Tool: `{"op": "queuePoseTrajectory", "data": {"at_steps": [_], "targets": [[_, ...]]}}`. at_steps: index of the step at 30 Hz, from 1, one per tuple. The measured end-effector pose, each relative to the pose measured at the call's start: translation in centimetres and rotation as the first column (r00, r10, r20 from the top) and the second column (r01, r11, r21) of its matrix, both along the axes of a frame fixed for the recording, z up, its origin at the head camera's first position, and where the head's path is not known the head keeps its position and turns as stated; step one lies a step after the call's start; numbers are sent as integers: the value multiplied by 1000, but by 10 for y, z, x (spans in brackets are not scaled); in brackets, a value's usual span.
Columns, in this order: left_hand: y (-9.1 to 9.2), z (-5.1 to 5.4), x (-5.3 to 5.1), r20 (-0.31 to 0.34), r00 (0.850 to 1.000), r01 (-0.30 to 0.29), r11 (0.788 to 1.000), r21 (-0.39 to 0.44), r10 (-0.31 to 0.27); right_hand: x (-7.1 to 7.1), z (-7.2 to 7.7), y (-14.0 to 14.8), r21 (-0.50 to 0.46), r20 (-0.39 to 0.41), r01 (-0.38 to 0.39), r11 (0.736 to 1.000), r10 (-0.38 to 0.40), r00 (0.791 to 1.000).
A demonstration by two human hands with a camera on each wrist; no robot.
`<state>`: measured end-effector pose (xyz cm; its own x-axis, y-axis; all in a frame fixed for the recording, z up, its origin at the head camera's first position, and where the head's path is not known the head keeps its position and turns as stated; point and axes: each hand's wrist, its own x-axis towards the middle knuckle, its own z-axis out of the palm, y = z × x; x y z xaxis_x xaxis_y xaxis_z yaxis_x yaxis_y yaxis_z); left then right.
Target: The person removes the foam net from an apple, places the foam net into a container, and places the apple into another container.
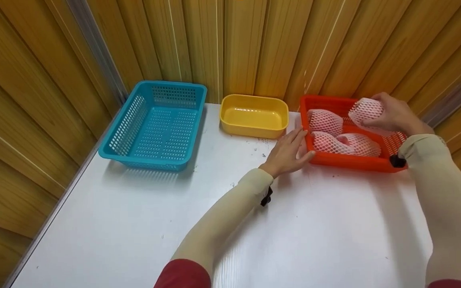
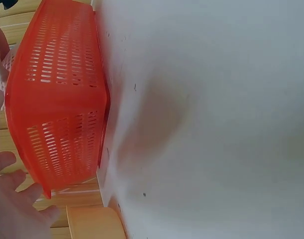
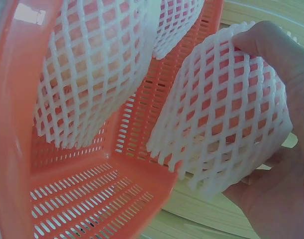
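Note:
My right hand [image 1: 400, 114] grips a round fruit in a white foam net [image 1: 364, 112], held above the back right of a red basket [image 1: 358, 161]. In the right wrist view, thumb and fingers close around the net [image 3: 226, 107]; reddish colour shows through the mesh, but the fruit's kind is unclear. Inside the basket lie several more netted fruits [image 1: 326, 122], bunched toward the left and front. My left hand [image 1: 284, 154] rests against the basket's left side, its fingers extended and spread near the rim and the thumb toward the front corner.
A yellow tub [image 1: 254, 130] stands just left of the red basket. Farther left is a blue perforated basket [image 1: 192, 138] with nothing in it. All stand on a white table [image 1: 294, 240] against a wood-panelled wall [image 1: 242, 48].

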<state>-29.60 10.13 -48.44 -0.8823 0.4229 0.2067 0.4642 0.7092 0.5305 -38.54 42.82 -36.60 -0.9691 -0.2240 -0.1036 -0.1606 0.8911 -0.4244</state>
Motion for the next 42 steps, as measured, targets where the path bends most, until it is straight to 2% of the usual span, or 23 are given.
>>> {"op": "queuePoseTrajectory", "data": {"at_steps": [5, 11, 16, 21, 26, 33, 42], "targets": [[-9, -3, 1, -21, 1000, 4, 1000, 31, -4, 2, -1, -1, 0, -10, -2, 1000, 2, 1000], [-20, -7, 4, -64, 998, -5, 1000, 27, 7, 5, -2, -2, 11, -22, -14, 1000, 14, 1000], [-30, -9, 8, -49, 999, -11, 999, 41, 13, 10, -5, -4, 16, -51, -28, 999, 29, 998], [-44, -5, 11, -7, 999, -40, 998, 55, 40, 12, -6, -9, 7, -66, -39, 999, 39, 997], [-62, 0, 11, -28, 998, -62, 996, 68, 64, 15, -5, -12, -12, -57, -34, 999, 34, 998], [-88, 0, 15, -50, 995, -81, 994, 71, 84, 20, -8, -16, -16, -64, -46, 999, 45, 997], [-119, 4, 20, -61, 986, -152, 986, 64, 155, 24, -6, -25, -8, -90, -77, 997, 76, 993]]}}
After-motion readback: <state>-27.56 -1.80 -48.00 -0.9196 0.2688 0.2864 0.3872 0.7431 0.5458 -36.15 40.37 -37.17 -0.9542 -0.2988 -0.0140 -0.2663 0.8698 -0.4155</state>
